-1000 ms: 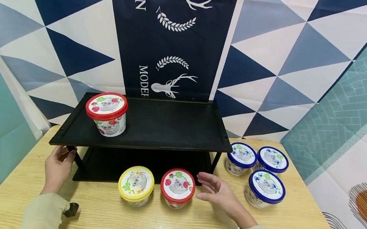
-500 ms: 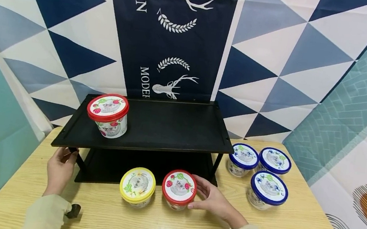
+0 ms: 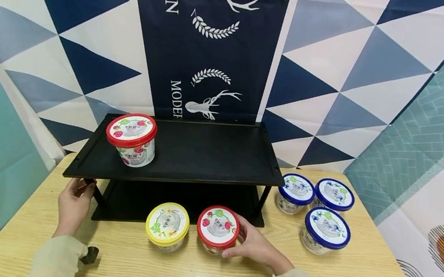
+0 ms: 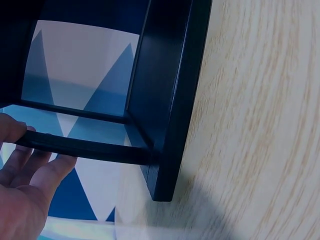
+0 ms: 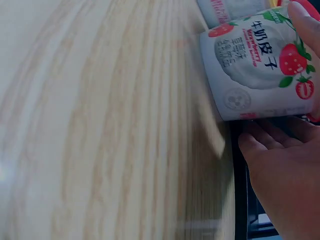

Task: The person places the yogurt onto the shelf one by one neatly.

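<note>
A black two-tier shelf (image 3: 203, 150) stands against the back. At its left front, my left hand (image 3: 73, 208) holds the upright post (image 4: 90, 149), thumb on one side and fingers on the other in the left wrist view. On the table before the shelf sits a strawberry yogurt tub with a red lid (image 3: 218, 225). My right hand (image 3: 252, 245) grips that tub from the right; the right wrist view shows thumb and fingers on opposite sides of its printed wall (image 5: 260, 65). Just left of it is a yellow-lidded tub (image 3: 167, 225).
Another red-lidded tub (image 3: 131, 138) stands on the left of the top tier. Three blue-lidded tubs (image 3: 326, 229) cluster to the right of the shelf on the wooden table (image 3: 137, 272). A patterned cloth (image 3: 220, 54) hangs behind.
My right hand has moved left from beside the red-lidded tub and closed round it. The left hand has stayed at the shelf post. The tubs stand where they were.
</note>
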The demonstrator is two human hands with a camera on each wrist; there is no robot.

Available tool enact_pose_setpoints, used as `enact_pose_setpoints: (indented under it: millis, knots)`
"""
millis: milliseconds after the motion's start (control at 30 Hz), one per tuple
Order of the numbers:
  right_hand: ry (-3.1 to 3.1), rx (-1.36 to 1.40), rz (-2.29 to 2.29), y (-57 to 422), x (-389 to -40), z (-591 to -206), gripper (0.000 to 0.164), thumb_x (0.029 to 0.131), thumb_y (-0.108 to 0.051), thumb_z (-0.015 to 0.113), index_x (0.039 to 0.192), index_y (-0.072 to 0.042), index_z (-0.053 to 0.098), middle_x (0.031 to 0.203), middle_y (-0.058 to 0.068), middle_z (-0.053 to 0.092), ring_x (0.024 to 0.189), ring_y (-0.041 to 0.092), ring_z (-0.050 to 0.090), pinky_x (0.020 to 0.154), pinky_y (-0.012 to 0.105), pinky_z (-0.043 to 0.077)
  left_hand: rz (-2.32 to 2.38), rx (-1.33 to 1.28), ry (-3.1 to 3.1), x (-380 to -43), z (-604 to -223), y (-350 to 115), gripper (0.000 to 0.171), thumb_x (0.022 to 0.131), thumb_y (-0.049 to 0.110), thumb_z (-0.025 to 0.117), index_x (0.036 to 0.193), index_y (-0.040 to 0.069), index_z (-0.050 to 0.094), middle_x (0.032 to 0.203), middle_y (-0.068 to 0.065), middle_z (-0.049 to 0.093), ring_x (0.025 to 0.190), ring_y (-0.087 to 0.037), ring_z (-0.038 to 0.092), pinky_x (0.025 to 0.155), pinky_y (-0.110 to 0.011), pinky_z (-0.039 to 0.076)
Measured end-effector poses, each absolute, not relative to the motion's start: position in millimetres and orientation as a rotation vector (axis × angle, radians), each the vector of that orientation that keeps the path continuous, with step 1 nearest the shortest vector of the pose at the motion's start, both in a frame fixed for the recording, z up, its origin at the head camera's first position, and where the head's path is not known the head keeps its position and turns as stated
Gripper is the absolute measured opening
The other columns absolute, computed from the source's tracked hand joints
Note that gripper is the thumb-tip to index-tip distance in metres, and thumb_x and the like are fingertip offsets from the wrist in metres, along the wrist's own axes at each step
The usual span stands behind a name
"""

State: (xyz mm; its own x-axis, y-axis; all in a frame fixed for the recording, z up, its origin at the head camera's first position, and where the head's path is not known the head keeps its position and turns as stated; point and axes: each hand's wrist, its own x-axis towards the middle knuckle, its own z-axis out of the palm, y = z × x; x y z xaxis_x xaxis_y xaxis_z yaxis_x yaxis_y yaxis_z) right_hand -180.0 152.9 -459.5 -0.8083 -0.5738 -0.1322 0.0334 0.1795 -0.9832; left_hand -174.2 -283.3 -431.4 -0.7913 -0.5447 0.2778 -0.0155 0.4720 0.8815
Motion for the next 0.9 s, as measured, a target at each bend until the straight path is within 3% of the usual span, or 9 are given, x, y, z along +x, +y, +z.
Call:
enact_pose_setpoints:
  millis: [200,533,900]
  knots:
    - [2.011,-0.460,-1.666,147,-182,-464,0.105,0.067,-0.014,0.084,0.148,-0.008,0.018,0.148,0.011,0.033,0.136,0.030,0.031,0.115,0.050,0.026,-1.312,0.468,-2.192,-175,-431,-283,0.031,0.094,0.007,0.051,0.124,0.007,0.056,0.085,0.033,0.047,0.080,0.021,0.047,0.071,0.004,0.040]
    - [2.091,-0.462,-1.662,142,-182,-467,0.105,0.060,-0.014,0.088,0.145,-0.011,0.026,0.142,0.010,0.041,0.128,0.028,0.041,0.109,0.046,0.034,-1.313,0.469,-2.189,-175,-433,-285,0.032,0.094,0.007,0.052,0.126,0.008,0.056,0.086,0.033,0.047,0.081,0.021,0.047,0.072,0.004,0.041]
    - [2.101,-0.536,-1.693,141,-181,-470,0.096,0.065,-0.012,0.085,0.144,-0.010,0.030,0.138,0.014,0.045,0.127,0.027,0.043,0.102,0.026,0.039,-1.324,0.478,-2.184,-174,-431,-283,0.029,0.094,0.006,0.050,0.123,0.006,0.056,0.087,0.031,0.048,0.083,0.019,0.047,0.072,0.004,0.040]
